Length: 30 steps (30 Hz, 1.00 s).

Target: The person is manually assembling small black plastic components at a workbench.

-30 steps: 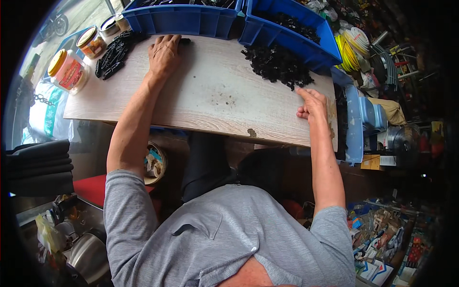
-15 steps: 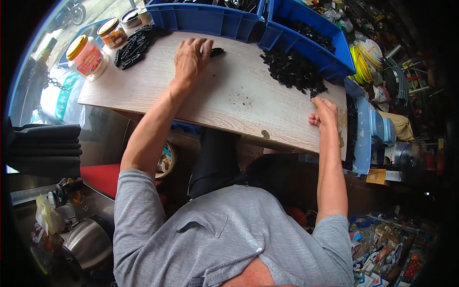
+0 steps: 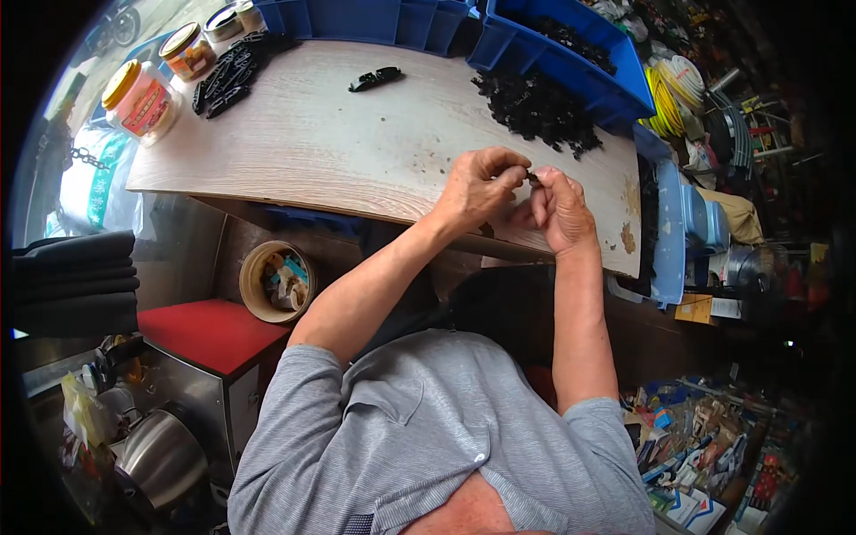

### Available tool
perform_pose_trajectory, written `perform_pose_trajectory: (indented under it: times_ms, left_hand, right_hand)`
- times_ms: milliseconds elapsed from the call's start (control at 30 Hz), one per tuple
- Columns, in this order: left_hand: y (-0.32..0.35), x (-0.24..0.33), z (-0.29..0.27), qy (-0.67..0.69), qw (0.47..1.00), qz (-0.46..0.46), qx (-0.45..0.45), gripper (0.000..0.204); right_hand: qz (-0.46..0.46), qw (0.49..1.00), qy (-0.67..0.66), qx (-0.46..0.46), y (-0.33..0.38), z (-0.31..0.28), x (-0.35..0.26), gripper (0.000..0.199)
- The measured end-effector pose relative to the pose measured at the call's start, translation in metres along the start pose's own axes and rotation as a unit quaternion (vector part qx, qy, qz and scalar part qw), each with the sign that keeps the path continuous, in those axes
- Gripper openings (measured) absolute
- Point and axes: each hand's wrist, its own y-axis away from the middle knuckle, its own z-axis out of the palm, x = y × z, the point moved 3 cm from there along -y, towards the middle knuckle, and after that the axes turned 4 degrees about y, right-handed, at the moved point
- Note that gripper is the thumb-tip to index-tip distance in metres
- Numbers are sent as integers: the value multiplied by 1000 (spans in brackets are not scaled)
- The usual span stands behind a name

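Note:
My left hand and my right hand meet over the front right part of the wooden tabletop. Both pinch a small dark part between the fingertips; most of it is hidden, so its kind does not show. Farther back on the board lies one long black plastic piece, untouched. Several similar black pieces are heaped at the far left. Beyond my right hand spreads a pile of tiny black parts.
Two blue bins line the table's back edge. Jars, one with a yellow lid, stand at the left. Below are a round waste bucket and a red-topped cabinet. Coiled yellow hose hangs at right.
My left hand has left the long black piece at the back and come right and nearer, to my right hand. My right hand has moved slightly left; both now hold the small dark part.

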Motion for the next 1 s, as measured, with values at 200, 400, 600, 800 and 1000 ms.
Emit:
perform_pose_trajectory:
  times_ms: [200, 400, 600, 800, 1000]
  left_hand:
    - [-5, 0, -6, 141, 984, -101, 30, 17]
    - [-3, 1, -9, 152, 982, -112, 30, 18]
    - [0, 12, -25, -160, 981, 31, 101, 22]
    - [-43, 44, -155, -633, 705, 131, 291, 39]
    - [-39, 27, -149, -532, 821, 140, 150, 22]
  right_hand:
    - [8, 998, -39, 54, 5, 8, 1, 37]
    - [-95, 994, -44, 39, 2, 11, 7, 26]
    - [-118, 992, -11, 45, -1, 0, 16, 18]
    - [-79, 993, -71, 55, 5, 13, 12, 18]
    - [-94, 989, -99, 51, 4, 12, 14, 16]
